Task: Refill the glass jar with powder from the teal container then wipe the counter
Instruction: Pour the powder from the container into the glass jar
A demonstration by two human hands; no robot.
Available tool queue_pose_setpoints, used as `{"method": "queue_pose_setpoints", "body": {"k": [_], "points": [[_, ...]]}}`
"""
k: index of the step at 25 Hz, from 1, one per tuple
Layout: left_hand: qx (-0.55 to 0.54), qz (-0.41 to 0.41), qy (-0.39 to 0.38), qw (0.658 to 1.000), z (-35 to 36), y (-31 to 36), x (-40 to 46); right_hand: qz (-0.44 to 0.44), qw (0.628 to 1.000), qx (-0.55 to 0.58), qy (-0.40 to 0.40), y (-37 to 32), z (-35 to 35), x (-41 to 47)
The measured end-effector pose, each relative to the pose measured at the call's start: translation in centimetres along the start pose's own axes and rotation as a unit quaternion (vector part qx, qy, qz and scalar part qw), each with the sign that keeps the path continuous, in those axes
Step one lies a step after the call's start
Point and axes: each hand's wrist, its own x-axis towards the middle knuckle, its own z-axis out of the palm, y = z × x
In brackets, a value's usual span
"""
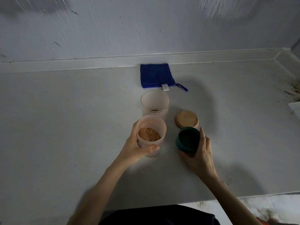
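Left hand [138, 144] gripped the light, slick tub [151, 135] of powder [149, 134] round its wall above the worktop [65, 127], right hand [198, 151] held its teal lid [188, 140]; fragile jar [155, 102] stood just behind, open.

The left hand [138, 146] covers the lower wall of the container [151, 132], hiding whether it rests on the table [65, 127]. The right hand's [199, 153] fingers [202, 135] hide the teal lid's [188, 139] far side. The lid partly covers the cork lid [186, 119]. Both forearms blur toward the bottom edge.
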Motion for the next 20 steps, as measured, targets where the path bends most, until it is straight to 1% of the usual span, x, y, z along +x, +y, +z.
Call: {"method": "queue_pose_setpoints", "body": {"k": [5,7,9,11,13,14,16,18,20], "points": [[-0.016,-0.004,-0.005,1.0,0.1,0.2,-0.2,-0.022,0.999,-0.022,0.026,-1.3,-0.3,0.4],[-0.019,-0.001,-0.006,1.0,0.1,0.2,-0.2,-0.066,0.997,-0.003,0.034,-2.4,-0.4,0.4],[-0.013,0.005,-0.01,1.0,0.1,0.3,-0.2,-0.118,0.993,0.022,0.004,-3.8,-0.4,0.3],[0.0,0.015,-0.002,1.0,0.0,0.6,-0.2,-0.16,0.984,0.04,-0.061,-5.3,0.0,-0.2],[0.025,0.026,0.021,0.999,-0.1,0.8,-0.2,-0.192,0.974,0.055,-0.103,-6.4,0.9,-0.6],[0.043,0.032,0.033,0.998,-0.1,1.0,-0.3,-0.193,0.972,0.069,-0.115,-6.8,1.3,-0.7],[0.071,0.036,0.049,0.996,-0.1,1.3,-0.3,-0.166,0.971,0.112,-0.129,-7.6,2.0,-0.9],[0.074,0.028,0.054,0.995,-0.1,1.5,-0.4,-0.144,0.972,0.141,-0.124,-8.0,2.5,-0.7],[0.072,0.021,0.052,0.996,-0.1,1.8,-0.5,-0.141,0.972,0.149,-0.111,-8.2,2.6,-0.5]]}}
